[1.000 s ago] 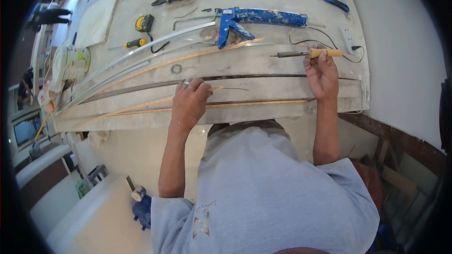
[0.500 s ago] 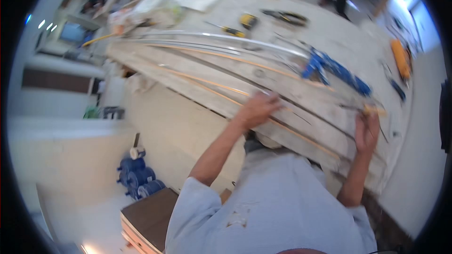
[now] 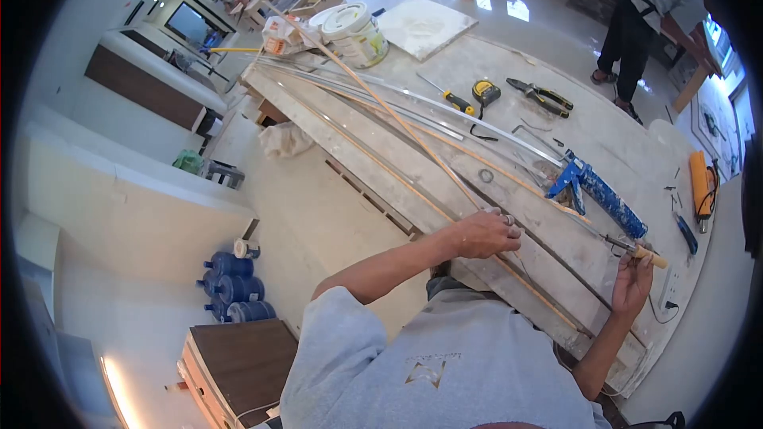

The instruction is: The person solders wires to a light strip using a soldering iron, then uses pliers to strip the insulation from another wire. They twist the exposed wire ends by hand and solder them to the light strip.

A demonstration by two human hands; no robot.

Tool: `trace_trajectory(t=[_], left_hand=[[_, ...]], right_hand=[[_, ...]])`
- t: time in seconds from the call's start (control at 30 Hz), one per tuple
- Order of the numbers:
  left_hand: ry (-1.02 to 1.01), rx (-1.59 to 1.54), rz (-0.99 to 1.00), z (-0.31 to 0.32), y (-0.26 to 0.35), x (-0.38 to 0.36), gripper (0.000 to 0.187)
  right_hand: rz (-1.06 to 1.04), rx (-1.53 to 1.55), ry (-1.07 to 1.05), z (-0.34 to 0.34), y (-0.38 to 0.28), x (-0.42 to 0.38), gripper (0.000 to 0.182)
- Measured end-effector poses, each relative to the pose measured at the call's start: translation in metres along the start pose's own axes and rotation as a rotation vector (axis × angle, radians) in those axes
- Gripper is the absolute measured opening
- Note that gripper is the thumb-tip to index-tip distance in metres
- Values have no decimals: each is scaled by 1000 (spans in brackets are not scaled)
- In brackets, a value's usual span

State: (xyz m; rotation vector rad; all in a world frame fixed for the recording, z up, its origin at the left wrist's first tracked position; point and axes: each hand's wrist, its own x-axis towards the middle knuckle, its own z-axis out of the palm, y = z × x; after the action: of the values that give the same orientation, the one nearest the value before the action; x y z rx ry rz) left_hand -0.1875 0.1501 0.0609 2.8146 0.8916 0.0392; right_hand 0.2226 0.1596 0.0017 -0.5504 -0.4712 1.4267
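Observation:
My left hand (image 3: 486,234) is closed around a long thin wooden strip (image 3: 405,131) that slants up to the far left over the work table (image 3: 588,151). My right hand (image 3: 632,282) pinches the wooden handle of a thin metal tool (image 3: 650,256) near the table's right end. Another thin strip (image 3: 381,163) lies along the near boards, passing under my left hand. Just beyond my right hand rests a blue caulking gun (image 3: 608,199). Metal strips (image 3: 501,139) lie lengthwise across the table.
Pliers (image 3: 540,97), a tape measure (image 3: 486,92), a screwdriver (image 3: 457,101), a cutter (image 3: 687,234) and an orange tool (image 3: 702,184) lie on the table. A white bucket (image 3: 355,36) stands at its far left. Two people (image 3: 628,32) are farther off. Blue water bottles (image 3: 237,287) stand on the lower left.
The view has shifted and sharpened. The strip at my left hand now slants up and away over the other strips. My right hand still grips the wooden handle.

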Motion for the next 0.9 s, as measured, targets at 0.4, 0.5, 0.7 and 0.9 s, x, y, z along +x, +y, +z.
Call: trace_trajectory(t=[0.4,0.5,0.7,0.9], left_hand=[[184,-336,-30,19,1,8,16],[207,-337,-29,25,3,8,16],[189,-311,-27,36,9,10,15],[209,-287,-45,41,13,13,20]], right_hand=[[30,-3,-69,4,-6,12,33],[36,-15,-83,7,-7,9,32],[37,-32,-63,6,-7,1,31],[28,-38,-14,4,-9,-5,29]])
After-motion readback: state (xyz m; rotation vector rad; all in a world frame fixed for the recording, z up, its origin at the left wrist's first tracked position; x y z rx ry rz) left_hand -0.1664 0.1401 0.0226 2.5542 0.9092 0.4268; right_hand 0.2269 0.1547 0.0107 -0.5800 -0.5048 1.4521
